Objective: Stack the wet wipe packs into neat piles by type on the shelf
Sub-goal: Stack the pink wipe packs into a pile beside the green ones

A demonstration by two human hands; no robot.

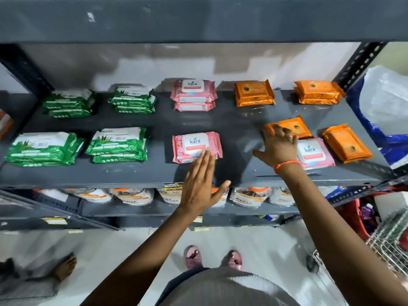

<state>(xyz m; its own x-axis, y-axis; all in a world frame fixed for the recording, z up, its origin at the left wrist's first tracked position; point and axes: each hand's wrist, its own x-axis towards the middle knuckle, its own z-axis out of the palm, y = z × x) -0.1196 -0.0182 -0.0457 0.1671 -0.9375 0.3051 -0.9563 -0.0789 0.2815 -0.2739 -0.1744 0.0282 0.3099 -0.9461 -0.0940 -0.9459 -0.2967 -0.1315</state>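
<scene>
Wet wipe packs lie on a dark grey shelf (159, 173). Green packs sit in piles at the left, two at the back (68, 102) (132, 99) and two at the front (44, 149) (118, 144). A pink pile (193, 94) stands at the back middle, with a pink front pack (196, 146) before it. My left hand (199, 184) is flat and open, fingertips touching that front pack's near edge. My right hand (279, 144) rests on a loose orange pack (295, 127), fingers spread over its left end. Beside it lie a loose pink pack (315, 154) and an orange pack (347, 142).
Two orange piles (254, 92) (318, 91) stand at the back right. A white and blue bag (384, 111) hangs past the shelf's right post. A lower shelf holds pouches (132, 196). A wire basket (388, 237) is at the lower right. Another person's bare foot (65, 267) is on the floor left.
</scene>
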